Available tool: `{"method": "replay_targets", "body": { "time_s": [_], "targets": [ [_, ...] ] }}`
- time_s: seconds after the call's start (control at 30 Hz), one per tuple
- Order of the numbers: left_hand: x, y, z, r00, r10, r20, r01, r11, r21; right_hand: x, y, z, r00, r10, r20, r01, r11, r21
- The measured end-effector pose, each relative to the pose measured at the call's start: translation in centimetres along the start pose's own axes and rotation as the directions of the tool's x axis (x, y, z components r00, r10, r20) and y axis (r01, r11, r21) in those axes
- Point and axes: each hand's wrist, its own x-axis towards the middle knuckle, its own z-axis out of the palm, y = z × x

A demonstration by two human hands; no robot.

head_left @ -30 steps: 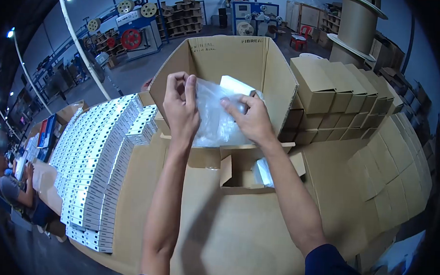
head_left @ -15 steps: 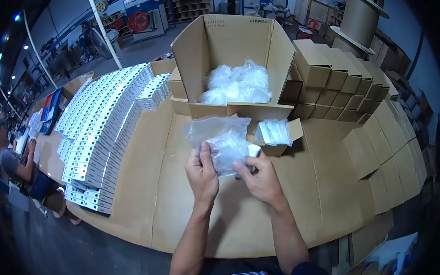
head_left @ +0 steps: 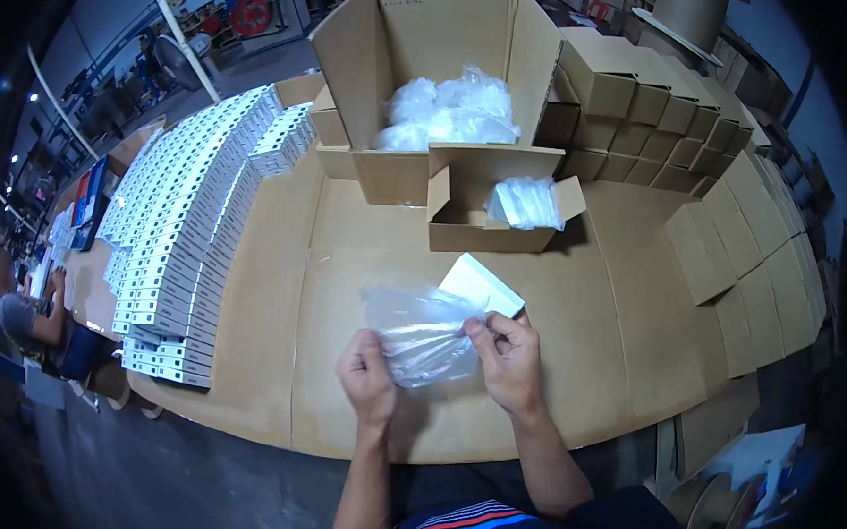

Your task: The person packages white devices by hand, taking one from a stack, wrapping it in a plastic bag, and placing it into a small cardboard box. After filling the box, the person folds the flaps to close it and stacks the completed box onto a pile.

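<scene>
My left hand (head_left: 367, 378) and my right hand (head_left: 507, 358) both pinch a clear plastic bag (head_left: 418, 328) just above the near part of the cardboard-covered table (head_left: 570, 365). A small white flat box (head_left: 480, 286) pokes out past the bag's far right edge, next to my right fingers. Whether it sits inside the bag or behind it I cannot tell.
A small open carton (head_left: 487, 220) with plastic-wrapped items stands ahead, and behind it a large open carton (head_left: 432, 66) full of clear bags. Rows of white boxes (head_left: 188, 245) fill the left. Stacked brown cartons (head_left: 694, 134) line the right. A seated person (head_left: 24, 318) is far left.
My hands pulled the bag out of the large carton and brought it back toward me, low over the near table. The white box now sticks out at the bag's far right.
</scene>
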Motion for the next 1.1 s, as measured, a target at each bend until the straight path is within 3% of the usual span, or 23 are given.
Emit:
{"method": "replay_targets", "body": {
  "time_s": [0.03, 0.13, 0.17, 0.23, 0.33, 0.43, 0.63, 0.73, 0.87, 0.93, 0.97, 1.03, 1.1],
  "targets": [
    [0.2, -0.5, -1.3, 1.000, 0.004, -0.025, -0.005, 1.000, -0.005, -0.3, 0.1, 0.1, 0.999, -0.032, -0.025, 0.031, 0.999, -0.045],
    [0.4, 0.4, -1.7, 0.936, 0.258, -0.240, -0.227, 0.963, 0.147, -0.8, 0.1, 0.0, 0.992, -0.103, -0.072, 0.088, 0.980, -0.179],
    [0.5, 1.7, -1.3, 0.891, 0.436, -0.125, -0.382, 0.869, 0.314, -0.7, -0.1, 0.0, 0.986, -0.152, -0.068, 0.133, 0.965, -0.226],
    [1.0, 5.2, 0.2, 0.710, 0.681, 0.179, -0.647, 0.532, 0.546, -0.6, -0.4, -0.1, 0.974, -0.221, -0.048, 0.196, 0.930, -0.310],
    [2.3, 6.7, 1.7, 0.642, 0.591, 0.488, -0.752, 0.363, 0.550, -0.5, -0.7, -0.3, 0.964, -0.264, -0.013, 0.241, 0.898, -0.368],
    [2.6, 5.6, 2.0, 0.654, 0.566, 0.501, -0.749, 0.393, 0.534, -0.2, -1.0, -0.7, 0.960, -0.279, 0.012, 0.261, 0.881, -0.396],
    [2.8, 4.7, 2.4, 0.685, 0.534, 0.496, -0.727, 0.451, 0.518, -0.4, 0.2, -1.1, 0.980, -0.198, -0.011, 0.187, 0.942, -0.277],
    [3.2, 5.1, 2.3, 0.693, 0.458, 0.557, -0.721, 0.464, 0.515, -0.3, -0.3, -1.6, 0.983, -0.178, 0.036, 0.177, 0.905, -0.387],
    [3.9, 5.3, 2.0, 0.823, 0.141, 0.551, -0.460, 0.734, 0.500, 0.0, 0.0, -3.0, 0.985, -0.100, 0.139, 0.151, 0.887, -0.437],
    [4.7, 5.3, 2.3, 0.822, 0.106, 0.560, -0.418, 0.779, 0.467, 0.2, -0.3, -3.7, 0.966, -0.057, 0.253, 0.164, 0.889, -0.427],
    [4.9, 5.1, 2.2, 0.831, 0.059, 0.553, -0.366, 0.806, 0.465, -0.1, 0.2, -4.0, 0.966, 0.054, 0.254, 0.056, 0.912, -0.406],
    [5.7, 4.4, 1.6, 0.812, -0.058, 0.581, -0.278, 0.836, 0.473, -0.6, 0.4, -3.9, 0.973, 0.030, 0.229, 0.067, 0.912, -0.404],
    [5.7, 2.6, 1.9, 0.905, 0.063, 0.420, -0.122, 0.986, 0.116, -0.9, 0.2, -3.7, 0.985, -0.013, 0.174, 0.083, 0.909, -0.407]
  ]
}}
